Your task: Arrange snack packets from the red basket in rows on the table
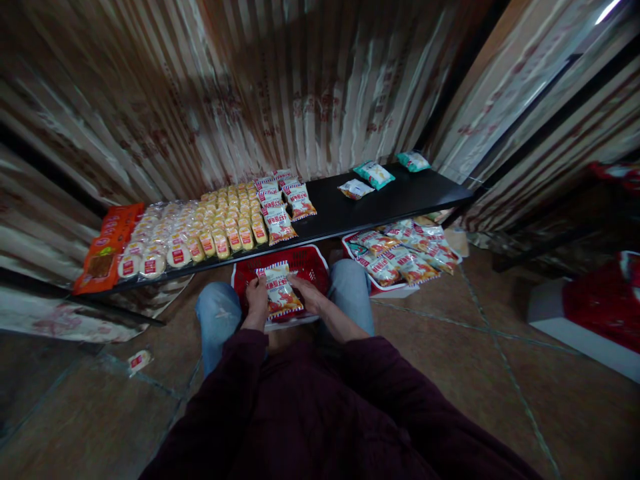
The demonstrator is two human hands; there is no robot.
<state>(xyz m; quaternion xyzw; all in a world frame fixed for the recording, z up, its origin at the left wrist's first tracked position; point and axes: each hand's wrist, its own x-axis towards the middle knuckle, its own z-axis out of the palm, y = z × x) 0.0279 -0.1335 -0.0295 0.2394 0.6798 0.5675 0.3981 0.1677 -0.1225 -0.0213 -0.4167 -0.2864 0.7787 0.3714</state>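
Observation:
A white and orange snack bag (280,291) with a blue-striped edge lies tilted between my hands, over a red plastic basket (320,257). My left hand (257,299) grips the bag's left side, its fingers curled at the edge. At the right side my right hand (309,297) holds the bag with the fingers reaching along it; part of these fingers is hard to make out. The basket sits between my knees under the shelf's front edge, and its inside is mostly hidden by the bag and my hands.
On the black shelf (345,215) stand an orange packet (107,250), rows of small wrapped cakes (225,223), similar snack bags (280,223) and green bags (375,175). A second basket of snack bags (407,257) is right of my knee. One small packet (139,361) lies on the floor.

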